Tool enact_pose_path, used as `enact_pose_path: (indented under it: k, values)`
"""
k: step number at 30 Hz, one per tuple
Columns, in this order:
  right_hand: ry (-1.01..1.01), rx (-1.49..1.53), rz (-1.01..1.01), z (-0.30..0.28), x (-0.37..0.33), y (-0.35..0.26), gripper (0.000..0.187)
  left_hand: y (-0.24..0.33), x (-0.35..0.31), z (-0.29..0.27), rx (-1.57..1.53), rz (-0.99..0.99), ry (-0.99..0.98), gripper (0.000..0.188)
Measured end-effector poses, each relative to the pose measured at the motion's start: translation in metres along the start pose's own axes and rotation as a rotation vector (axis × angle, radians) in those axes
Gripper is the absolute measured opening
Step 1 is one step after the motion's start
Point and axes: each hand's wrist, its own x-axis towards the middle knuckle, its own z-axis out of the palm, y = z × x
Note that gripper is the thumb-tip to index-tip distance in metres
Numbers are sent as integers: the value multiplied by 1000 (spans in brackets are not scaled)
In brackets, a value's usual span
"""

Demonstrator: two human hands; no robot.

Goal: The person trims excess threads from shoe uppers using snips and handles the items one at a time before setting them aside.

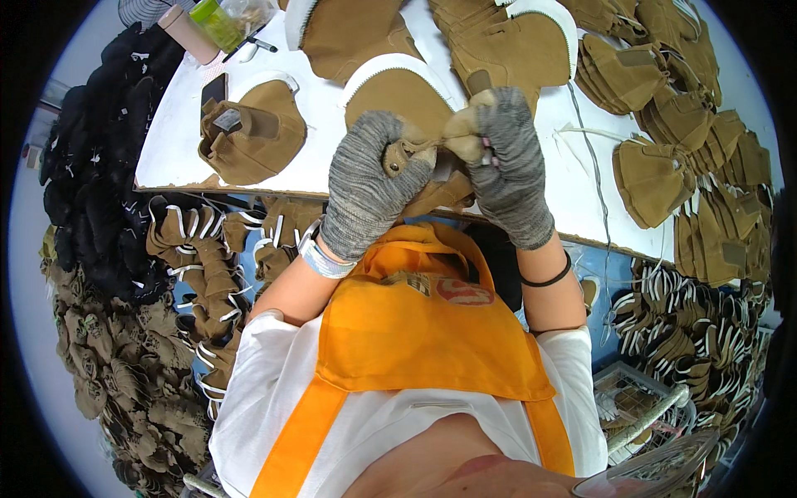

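Observation:
A brown suede shoe upper [400, 93] with a white toothed edge is between my hands, over the front of the white table [320, 145]. My left hand [365, 183], in a grey knit glove with bare-looking tan fingertips, is closed on its near part, where a round eyelet shows. Opposite it, my right hand [508, 162] in a matching glove pinches the same piece. The fingertips of both hands nearly meet, and what lies right between them is too small to make out. A flap of the upper hangs below toward the orange apron [415, 340].
At left on the table stands another brown upper [257, 137], beside a phone [214, 91], a marker [261, 43], a pink cup [188, 33] and a green container [216, 25]. Stacked uppers [623, 75] fill the right. A thin cord [594, 153] crosses the tabletop. Black pieces [100, 166] are heaped left.

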Motion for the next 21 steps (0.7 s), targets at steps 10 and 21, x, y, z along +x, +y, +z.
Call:
enact_pose_path:
  k: [10, 21]
  values:
    - [608, 610, 665, -72, -40, 24, 32, -4, -4, -5, -193, -204, -58, 25]
    - [-111, 279, 640, -36, -29, -66, 26, 2, -5, 15, -265, -60, 56, 33]
